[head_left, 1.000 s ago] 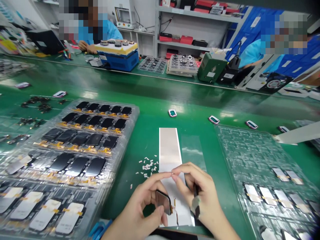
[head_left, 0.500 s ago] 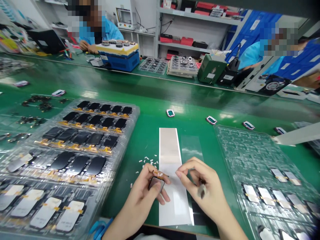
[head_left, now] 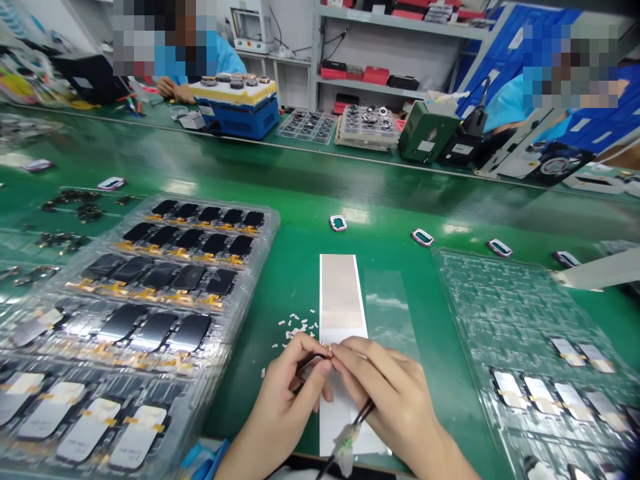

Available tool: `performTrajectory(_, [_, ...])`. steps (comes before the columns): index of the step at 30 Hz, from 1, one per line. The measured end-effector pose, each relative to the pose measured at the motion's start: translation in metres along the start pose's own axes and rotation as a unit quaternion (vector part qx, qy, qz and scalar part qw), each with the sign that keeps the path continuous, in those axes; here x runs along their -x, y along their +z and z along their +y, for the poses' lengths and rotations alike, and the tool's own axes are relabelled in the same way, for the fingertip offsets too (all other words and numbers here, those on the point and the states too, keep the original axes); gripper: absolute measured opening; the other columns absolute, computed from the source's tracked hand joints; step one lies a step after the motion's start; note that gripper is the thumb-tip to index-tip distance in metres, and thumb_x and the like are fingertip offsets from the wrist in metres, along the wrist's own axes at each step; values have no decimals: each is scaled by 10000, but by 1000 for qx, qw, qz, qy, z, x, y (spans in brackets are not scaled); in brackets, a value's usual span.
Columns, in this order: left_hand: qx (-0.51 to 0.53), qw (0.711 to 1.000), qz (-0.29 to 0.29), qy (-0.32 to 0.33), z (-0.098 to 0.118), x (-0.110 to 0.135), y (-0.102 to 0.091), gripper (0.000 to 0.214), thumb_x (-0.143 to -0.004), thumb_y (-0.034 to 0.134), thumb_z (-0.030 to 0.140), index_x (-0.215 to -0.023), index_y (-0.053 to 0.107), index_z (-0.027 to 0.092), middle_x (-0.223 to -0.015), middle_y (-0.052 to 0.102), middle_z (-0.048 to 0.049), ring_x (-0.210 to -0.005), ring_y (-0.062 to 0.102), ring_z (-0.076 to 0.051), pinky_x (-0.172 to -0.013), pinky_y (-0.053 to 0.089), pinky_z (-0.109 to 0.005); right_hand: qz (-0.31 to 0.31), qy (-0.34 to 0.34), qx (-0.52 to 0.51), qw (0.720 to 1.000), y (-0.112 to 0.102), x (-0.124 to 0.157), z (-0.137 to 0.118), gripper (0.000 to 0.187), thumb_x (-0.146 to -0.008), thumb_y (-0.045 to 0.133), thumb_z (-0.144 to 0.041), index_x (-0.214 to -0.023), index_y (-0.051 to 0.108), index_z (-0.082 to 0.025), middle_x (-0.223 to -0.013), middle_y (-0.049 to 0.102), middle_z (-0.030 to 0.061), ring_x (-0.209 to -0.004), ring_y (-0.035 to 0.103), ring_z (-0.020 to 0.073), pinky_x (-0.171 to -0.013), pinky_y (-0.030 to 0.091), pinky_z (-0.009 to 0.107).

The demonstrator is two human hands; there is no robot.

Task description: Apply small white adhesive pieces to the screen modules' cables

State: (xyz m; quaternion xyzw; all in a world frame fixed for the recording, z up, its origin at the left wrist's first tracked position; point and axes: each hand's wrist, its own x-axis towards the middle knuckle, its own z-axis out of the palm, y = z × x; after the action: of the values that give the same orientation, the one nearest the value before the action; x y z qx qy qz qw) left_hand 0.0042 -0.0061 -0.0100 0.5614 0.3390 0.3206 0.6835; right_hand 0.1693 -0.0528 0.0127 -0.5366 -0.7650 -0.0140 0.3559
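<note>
My left hand (head_left: 285,400) is closed on a small dark screen module (head_left: 306,365), held edge-up over the near end of a white paper strip (head_left: 340,300). My right hand (head_left: 390,400) meets it, thumb and forefinger pinching at the module's top corner. A thin dark stick tool with a wrapped tip (head_left: 347,437) lies across the right palm, pointing toward me. A patch of small white peeled bits (head_left: 297,328) lies on the green mat just left of the strip.
Stacked clear trays of dark screens with orange flex tails (head_left: 165,267) fill the left. A clear tray (head_left: 510,313) with a few face-down modules stands at right. Small pink-framed parts (head_left: 339,223) ride the conveyor beyond. Two people in blue work at the far bench.
The hands came together: my right fingers moved left onto the module's top. The module turned more edge-on in my left hand, and the stick tool swung down toward me.
</note>
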Motion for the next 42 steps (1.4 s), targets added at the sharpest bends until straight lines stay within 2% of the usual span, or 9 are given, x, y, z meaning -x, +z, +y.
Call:
performTrajectory(8, [-99, 994, 31, 35, -1, 2, -4, 151, -980, 549, 305, -886, 596, 196, -747, 619, -2, -624, 558, -119, -572, 442, -201, -3, -12, 7, 1000, 5, 0, -4, 175, -970, 507, -84, -1104, 617, -106, -975, 700, 105, -744, 679, 173, -569, 531, 288])
performTrajectory(13, [-95, 995, 21, 27, 0, 1, -3, 150, -971, 564, 317, -898, 609, 193, -711, 617, 0, -609, 564, -124, -553, 435, -202, 17, 13, 8, 1000, 4, -4, -4, 119, -947, 525, -83, -1015, 608, -136, -909, 670, 72, -691, 644, 147, -591, 502, 268])
performTrajectory(20, [6, 998, 57, 11, 2, 5, -3, 198, -1003, 503, 417, -983, 516, 221, -766, 589, 17, -564, 474, -86, -521, 398, -178, -77, 217, -71, 971, 1, -13, 12, 177, -916, 546, -184, -741, 574, -192, -705, 556, -10, -596, 544, 120, -536, 380, 237])
performTrajectory(22, [21, 998, 52, 10, 3, 5, -3, 215, -999, 508, 437, -963, 485, 226, -760, 610, 16, -556, 459, -83, -517, 384, -175, -78, 268, -159, 947, 1, -16, 13, 179, -918, 540, -233, -759, 607, -188, -713, 577, -5, -549, 487, 100, -507, 340, 226])
performTrajectory(26, [27, 1000, 8, 5, 4, 6, -2, 242, -1001, 496, 458, -948, 460, 225, -699, 624, 16, -494, 408, -77, -462, 308, -184, -79, 351, -370, 856, -3, -21, 9, 242, -887, 602, -372, -769, 663, -170, -649, 581, -9, -459, 339, 62, -428, 214, 209])
performTrajectory(32, [33, 999, -10, 10, 7, 9, -1, 267, -981, 530, 483, -960, 506, 217, -600, 526, 49, -542, 457, -98, -549, 355, -214, -145, 413, -548, 713, 0, -20, 6, 390, -750, 756, -520, -707, 662, -145, -616, 587, 3, -506, 375, 68, -462, 239, 206])
performTrajectory(34, [34, 999, 4, 12, 8, 9, -1, 276, -967, 552, 491, -951, 518, 217, -614, 525, 50, -534, 453, -94, -545, 354, -216, -146, 411, -575, 692, 4, -17, 6, 389, -723, 783, -515, -698, 663, -145, -591, 559, -11, -506, 365, 65, -463, 232, 206])
performTrajectory(37, [-1, 1000, 10, 17, 8, 9, -2, 238, -974, 555, 456, -964, 515, 222, -706, 543, 31, -571, 464, -96, -542, 351, -212, -140, 414, -565, 700, 7, -13, 6, 363, -743, 763, -504, -717, 674, -152, -530, 475, -43, -472, 293, 58, -436, 178, 210])
performTrajectory(42, [-30, 999, -8, -16, 3, 10, -4, 193, -1013, 472, 425, -1002, 480, 233, -831, 557, -10, -662, 478, -125, -534, 334, -216, -125, 420, -506, 743, 8, -11, 2, 325, -781, 718, -461, -714, 637, -154, -433, 276, -111, -417, 170, 42, -411, 122, 210])
